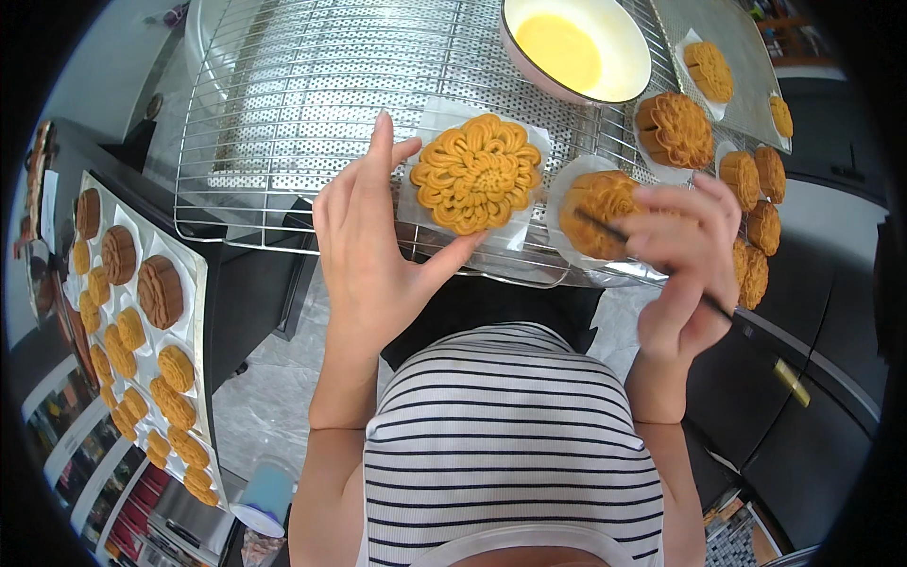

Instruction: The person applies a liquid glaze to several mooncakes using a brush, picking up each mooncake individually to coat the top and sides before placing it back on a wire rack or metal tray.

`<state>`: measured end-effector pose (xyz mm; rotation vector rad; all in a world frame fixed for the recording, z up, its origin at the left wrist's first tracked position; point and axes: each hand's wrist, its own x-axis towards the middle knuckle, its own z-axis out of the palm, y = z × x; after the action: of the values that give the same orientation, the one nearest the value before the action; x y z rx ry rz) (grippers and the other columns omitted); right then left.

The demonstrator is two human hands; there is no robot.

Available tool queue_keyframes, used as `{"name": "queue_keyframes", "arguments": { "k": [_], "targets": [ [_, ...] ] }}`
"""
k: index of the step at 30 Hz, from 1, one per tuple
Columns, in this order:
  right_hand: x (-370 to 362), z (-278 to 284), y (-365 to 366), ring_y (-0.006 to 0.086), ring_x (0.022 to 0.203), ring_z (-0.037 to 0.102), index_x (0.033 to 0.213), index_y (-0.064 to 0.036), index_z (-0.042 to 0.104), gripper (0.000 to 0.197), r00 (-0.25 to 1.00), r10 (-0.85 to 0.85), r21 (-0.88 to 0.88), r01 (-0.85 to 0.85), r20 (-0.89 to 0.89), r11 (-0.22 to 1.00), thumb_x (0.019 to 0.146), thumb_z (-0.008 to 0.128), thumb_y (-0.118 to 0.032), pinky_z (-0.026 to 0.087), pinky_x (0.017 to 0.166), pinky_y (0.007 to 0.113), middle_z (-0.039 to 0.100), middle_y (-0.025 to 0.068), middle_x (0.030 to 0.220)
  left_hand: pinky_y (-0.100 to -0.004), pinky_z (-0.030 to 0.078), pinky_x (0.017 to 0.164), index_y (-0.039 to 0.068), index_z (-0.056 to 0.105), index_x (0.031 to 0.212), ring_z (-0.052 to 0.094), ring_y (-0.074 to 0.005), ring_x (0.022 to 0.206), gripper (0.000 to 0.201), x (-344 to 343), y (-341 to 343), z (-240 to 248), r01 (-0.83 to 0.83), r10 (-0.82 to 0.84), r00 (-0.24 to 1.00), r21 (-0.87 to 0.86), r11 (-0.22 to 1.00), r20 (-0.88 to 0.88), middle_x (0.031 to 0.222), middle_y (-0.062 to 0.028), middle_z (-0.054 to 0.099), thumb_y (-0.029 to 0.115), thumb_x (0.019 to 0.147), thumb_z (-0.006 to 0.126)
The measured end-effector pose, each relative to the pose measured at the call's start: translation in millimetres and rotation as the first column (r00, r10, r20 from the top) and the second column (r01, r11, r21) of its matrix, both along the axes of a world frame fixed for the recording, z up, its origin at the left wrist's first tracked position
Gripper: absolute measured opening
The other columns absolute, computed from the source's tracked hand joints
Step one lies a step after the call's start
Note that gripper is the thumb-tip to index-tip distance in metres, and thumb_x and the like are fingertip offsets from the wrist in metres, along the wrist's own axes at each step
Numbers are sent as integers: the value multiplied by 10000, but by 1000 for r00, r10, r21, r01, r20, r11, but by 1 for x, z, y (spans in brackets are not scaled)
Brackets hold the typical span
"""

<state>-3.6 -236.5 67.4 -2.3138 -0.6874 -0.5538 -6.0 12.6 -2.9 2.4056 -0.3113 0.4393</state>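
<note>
A golden mooncake (480, 174) with a petal pattern lies on a square of white paper (516, 227) on the wire rack (269, 227). My left hand (373, 227) curves around its left side, fingers stretched apart, the thumb against its near edge. In my right hand (685, 255), slightly blurred, is a thin dark stick (603, 227), like a brush handle; I cannot make out its tip. The stick passes over a second golden mooncake (597, 210), partly behind my fingers. Beyond stands a white bowl (631, 66) holding yellow liquid (557, 52).
More mooncakes (675, 130) sit on papers along the right. A perforated metal tray (368, 57) shows beneath the rack. To the left, a lined tray (203, 350) carries brown and golden mooncakes. A blue cup (269, 491) stands at lower left.
</note>
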Motion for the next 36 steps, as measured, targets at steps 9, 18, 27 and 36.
{"name": "queue_keyframes", "arguments": {
  "k": [9, 18, 27, 36],
  "targets": [
    [10, -3, 1, 267, 898, 680, 825, -68, 682, 405, 974, -187, 76, 178, 126, 981, 1027, 434, -317, 389, 1016, 508, 717, 70, 806, -423, 355, 1018, -18, 313, 1533, 565, -252, 1153, 1122, 0, -2, 4, 5, -5, 1000, 2, 1000, 4, 1285, -73, 651, 295, 645, 921],
    [13, 15, 24, 269, 860, 680, 771, -61, 626, 454, 999, -20, 86, 23, -29, 996, 1039, 442, -377, 372, 1042, 537, 691, 56, 731, -430, 337, 1046, -10, 317, 1534, 563, -258, 1179, 1136, 0, -1, 0, 3, -3, 1000, -34, 999, 4, 1288, -71, 650, 303, 627, 925],
    [22, 22, 26, 230, 889, 688, 761, -80, 691, 263, 999, 17, 72, -14, -33, 997, 908, 602, -278, 385, 1020, 488, 708, 6, 765, -421, 339, 1047, 4, 319, 1539, 548, -258, 1191, 1138, 0, -2, 1, 10, -10, 1000, -60, 998, -3, 1296, -71, 648, 326, 629, 922],
    [20, 30, 42, 268, 865, 685, 703, -63, 633, 545, 987, 129, -5, -130, -93, 992, 1023, 441, -460, 352, 1067, 529, 676, 44, 662, -418, 340, 1054, 8, 305, 1547, 555, -252, 1191, 1162, 0, 0, 1, 17, -17, 1000, -55, 998, 2, 1298, -67, 648, 371, 629, 919]
  ]
}}
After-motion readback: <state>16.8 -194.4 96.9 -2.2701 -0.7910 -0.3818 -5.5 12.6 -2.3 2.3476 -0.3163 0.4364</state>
